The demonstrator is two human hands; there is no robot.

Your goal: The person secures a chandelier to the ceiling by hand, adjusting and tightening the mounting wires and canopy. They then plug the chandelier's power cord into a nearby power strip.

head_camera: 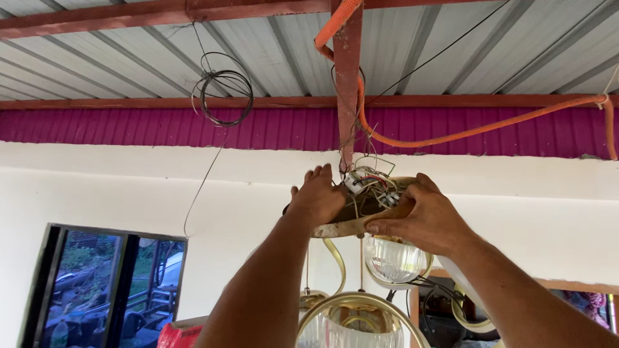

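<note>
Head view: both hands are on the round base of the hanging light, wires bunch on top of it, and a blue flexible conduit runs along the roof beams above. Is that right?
Not quite. The conduit is orange, not blue, as the head view shows. The rest holds: the left hand and right hand are on the light's round base, wires bunch on top of it, and the conduit runs along the roof beams above.

Both forearms were seen bare to the frame edge; no sleeves, gloves, rings or watch were noted on left hand (317,196) or right hand (425,219).
</note>
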